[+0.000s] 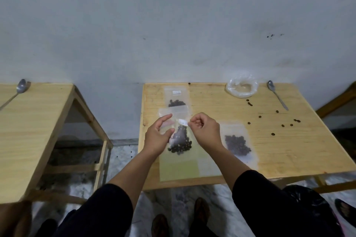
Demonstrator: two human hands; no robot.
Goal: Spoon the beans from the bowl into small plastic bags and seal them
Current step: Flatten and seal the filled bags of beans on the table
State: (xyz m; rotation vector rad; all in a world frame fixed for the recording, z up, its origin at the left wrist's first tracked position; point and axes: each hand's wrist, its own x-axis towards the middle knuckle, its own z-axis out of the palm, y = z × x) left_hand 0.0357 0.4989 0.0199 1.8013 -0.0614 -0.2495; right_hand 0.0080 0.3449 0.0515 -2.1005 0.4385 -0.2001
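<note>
On the left a second desk (28, 131) carries only a spoon (20, 87) at its far edge, out of the work.

On the main desk (269, 150), the left hand (157, 136) hangs released, fingers loosely curved beside the held bag (180, 140) and gripping nothing. The right hand (205, 131) pinches that bag's top edge at about 2 o'clock from the beans inside, so their weight settles low and the strip stays free, likely for pressing shut. A filled bag (176, 96) lies at 12 o'clock near the wall; another (238, 145) lies at 3 o'clock, both probably set aside as done. Flat empty bags (179, 169) wait underneath at 6 o'clock.

Farther right, a clear plastic bowl-like wrap (241, 86) looks nearly empty, loose beans (277, 119) lie scattered, and a second spoon (277, 94) rests at 1 o'clock.

The desks are pale wood against a grey scuffed wall; marbled floor shows below.
</note>
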